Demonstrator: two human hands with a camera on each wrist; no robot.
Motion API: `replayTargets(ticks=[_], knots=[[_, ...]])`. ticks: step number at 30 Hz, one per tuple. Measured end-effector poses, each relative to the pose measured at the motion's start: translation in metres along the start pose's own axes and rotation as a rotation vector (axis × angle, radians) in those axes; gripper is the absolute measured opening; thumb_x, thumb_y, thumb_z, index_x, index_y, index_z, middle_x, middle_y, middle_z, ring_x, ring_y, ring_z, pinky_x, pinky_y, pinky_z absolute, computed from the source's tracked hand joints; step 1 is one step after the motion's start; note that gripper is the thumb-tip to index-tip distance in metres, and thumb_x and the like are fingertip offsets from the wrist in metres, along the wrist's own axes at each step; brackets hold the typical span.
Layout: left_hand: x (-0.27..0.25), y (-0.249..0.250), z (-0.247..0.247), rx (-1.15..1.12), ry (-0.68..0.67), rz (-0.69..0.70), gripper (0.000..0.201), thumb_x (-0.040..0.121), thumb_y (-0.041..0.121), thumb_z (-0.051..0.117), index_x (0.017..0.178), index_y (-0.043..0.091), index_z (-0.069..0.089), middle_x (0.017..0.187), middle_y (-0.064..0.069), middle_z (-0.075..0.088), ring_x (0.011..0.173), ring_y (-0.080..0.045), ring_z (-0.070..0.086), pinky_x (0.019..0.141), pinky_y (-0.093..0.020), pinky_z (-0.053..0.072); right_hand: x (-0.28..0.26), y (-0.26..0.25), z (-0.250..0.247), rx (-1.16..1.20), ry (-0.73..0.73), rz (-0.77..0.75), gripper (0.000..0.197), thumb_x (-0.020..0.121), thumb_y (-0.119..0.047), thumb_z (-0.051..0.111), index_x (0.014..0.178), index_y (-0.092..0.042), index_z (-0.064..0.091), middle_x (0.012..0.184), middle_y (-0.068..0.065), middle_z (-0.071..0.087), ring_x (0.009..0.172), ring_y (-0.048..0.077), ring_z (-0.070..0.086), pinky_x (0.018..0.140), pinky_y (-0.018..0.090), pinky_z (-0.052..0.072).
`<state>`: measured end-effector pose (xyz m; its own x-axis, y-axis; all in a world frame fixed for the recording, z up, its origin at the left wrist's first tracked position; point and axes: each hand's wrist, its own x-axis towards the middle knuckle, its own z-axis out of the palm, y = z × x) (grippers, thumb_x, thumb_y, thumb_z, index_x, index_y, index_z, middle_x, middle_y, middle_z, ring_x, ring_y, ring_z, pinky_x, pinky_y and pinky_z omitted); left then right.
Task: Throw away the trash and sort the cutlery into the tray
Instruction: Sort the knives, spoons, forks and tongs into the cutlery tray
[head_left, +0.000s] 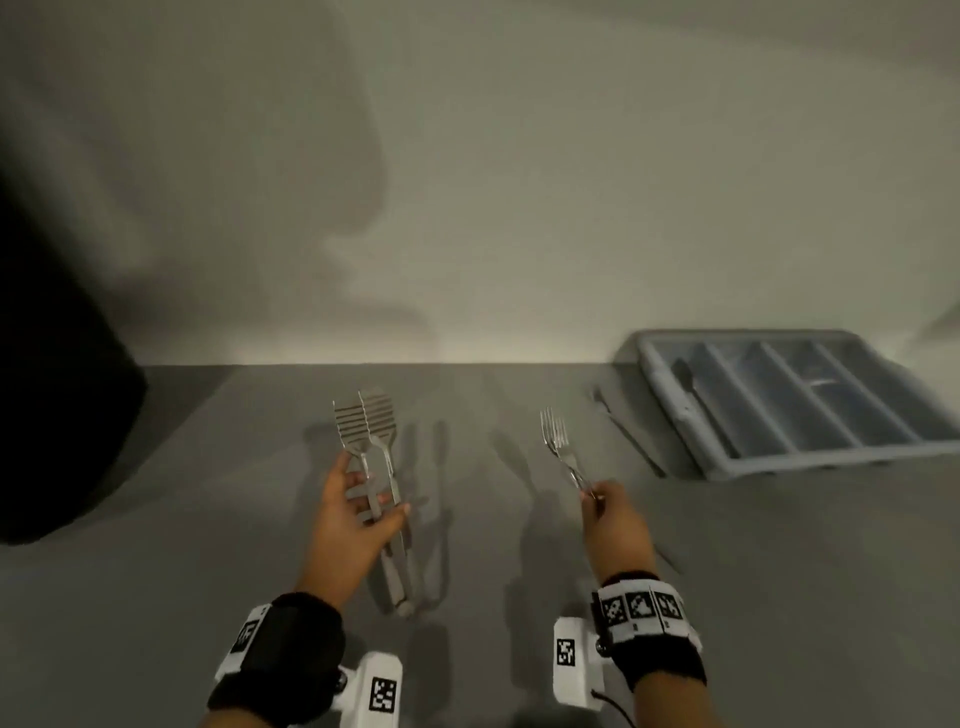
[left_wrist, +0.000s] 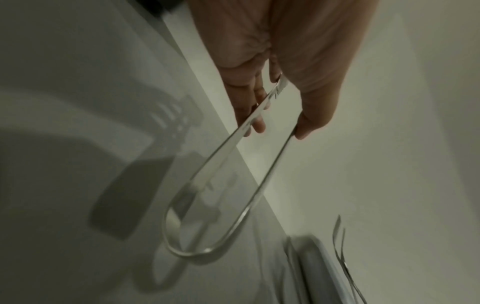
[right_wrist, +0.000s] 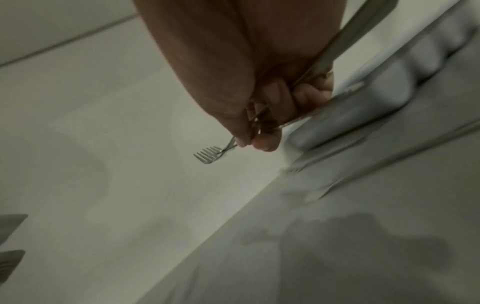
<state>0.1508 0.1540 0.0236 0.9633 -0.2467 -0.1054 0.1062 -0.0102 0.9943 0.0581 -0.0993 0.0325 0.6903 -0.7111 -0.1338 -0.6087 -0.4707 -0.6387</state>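
My left hand grips metal tongs by both arms, slotted heads pointing away, held just above the grey table. In the left wrist view the fingers and thumb squeeze the tongs near their looped end. My right hand pinches what look like two forks by the handles, tines up and away. The right wrist view shows the forks' tines past the fingertips. The blue-grey cutlery tray lies at the back right, with a dark utensil in its leftmost slot.
A slim dark utensil lies on the table just left of the tray. A large black object stands at the far left edge. A pale wall rises right behind the table. The tray is close to my right hand.
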Motion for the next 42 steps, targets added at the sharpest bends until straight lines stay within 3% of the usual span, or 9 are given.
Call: replayTargets(ticks=[3,8,12,16,20,22,25,35,42], knots=[[-0.004,0.003,0.074,-0.010,-0.116,0.001,0.083,0.073,-0.010,0.067,0.139,0.022,0.028,0.103,0.010,0.052,0.091,-0.009,0.058,0.086,-0.032,0.048,-0.014,0.065,-0.066,0.006,0.135,0.103,0.021,0.092,-0.019,0.046,0.108,-0.008,0.055,0.101,0.018,0.068,0.094,0.037,0.062,0.070,0.032,0.040],[-0.040,0.009,0.199,-0.004,-0.217,0.036,0.074,0.076,-0.009,0.065,0.137,0.018,0.034,0.093,0.010,0.056,0.084,-0.008,0.059,0.064,-0.014,0.051,-0.034,0.167,-0.167,-0.006,0.242,0.215,0.020,0.093,-0.019,0.045,0.103,-0.009,0.059,0.085,0.015,0.068,0.081,0.034,0.062,0.068,0.033,0.044],[-0.068,0.013,0.281,-0.023,-0.226,0.073,0.063,0.076,-0.003,0.067,0.131,0.019,0.044,0.091,0.009,0.060,0.083,-0.004,0.058,0.075,-0.021,0.047,-0.039,0.225,-0.232,0.028,0.292,0.192,0.022,0.091,-0.015,0.050,0.070,-0.018,0.055,0.057,-0.004,0.053,0.053,0.014,0.049,0.051,0.024,0.036],[-0.079,0.021,0.362,0.022,-0.230,0.131,0.057,0.078,0.001,0.067,0.128,0.017,0.046,0.091,0.013,0.060,0.082,0.002,0.057,0.077,-0.020,0.048,-0.040,0.276,-0.285,0.039,0.348,0.184,0.025,0.090,-0.016,0.051,0.066,-0.017,0.056,0.052,-0.008,0.049,0.049,0.008,0.045,0.046,0.021,0.029],[-0.056,0.033,0.421,0.111,-0.234,0.153,0.057,0.078,0.002,0.066,0.128,0.010,0.040,0.110,-0.011,0.059,0.097,-0.022,0.059,0.096,-0.040,0.046,-0.041,0.313,-0.314,0.090,0.374,0.217,0.022,0.090,-0.016,0.050,0.070,-0.015,0.058,0.052,-0.007,0.049,0.049,0.009,0.045,0.046,0.022,0.028],[-0.032,0.039,0.445,0.193,-0.243,0.140,0.067,0.079,0.005,0.067,0.136,0.010,0.031,0.128,-0.020,0.052,0.116,-0.031,0.053,0.102,-0.042,0.043,-0.034,0.329,-0.319,0.112,0.380,0.237,0.025,0.091,-0.017,0.050,0.066,-0.019,0.054,0.052,-0.007,0.048,0.050,0.009,0.045,0.047,0.022,0.029],[0.009,0.047,0.475,0.363,-0.223,0.130,0.067,0.080,0.009,0.067,0.137,0.005,0.032,0.135,-0.021,0.048,0.121,-0.034,0.049,0.102,-0.041,0.040,-0.017,0.347,-0.321,0.151,0.378,0.249,0.030,0.090,-0.015,0.052,0.061,-0.022,0.051,0.051,-0.007,0.048,0.051,0.010,0.045,0.048,0.020,0.031],[0.151,0.016,0.529,0.804,-0.247,-0.055,0.043,0.080,0.012,0.066,0.115,-0.008,0.052,0.120,-0.025,0.059,0.110,-0.039,0.057,0.096,-0.041,0.043,0.076,0.362,-0.337,0.109,0.251,0.142,0.030,0.088,-0.016,0.055,0.064,-0.032,0.050,0.059,-0.005,0.058,0.055,0.007,0.051,0.051,0.017,0.036],[0.169,0.006,0.540,1.081,-0.404,-0.128,0.034,0.077,0.016,0.069,0.098,-0.011,0.064,0.104,-0.027,0.064,0.099,-0.038,0.061,0.087,-0.041,0.050,0.140,0.361,-0.350,0.188,0.274,0.128,0.016,0.089,-0.012,0.054,0.079,-0.022,0.060,0.060,-0.011,0.056,0.059,0.002,0.052,0.053,0.014,0.034]])
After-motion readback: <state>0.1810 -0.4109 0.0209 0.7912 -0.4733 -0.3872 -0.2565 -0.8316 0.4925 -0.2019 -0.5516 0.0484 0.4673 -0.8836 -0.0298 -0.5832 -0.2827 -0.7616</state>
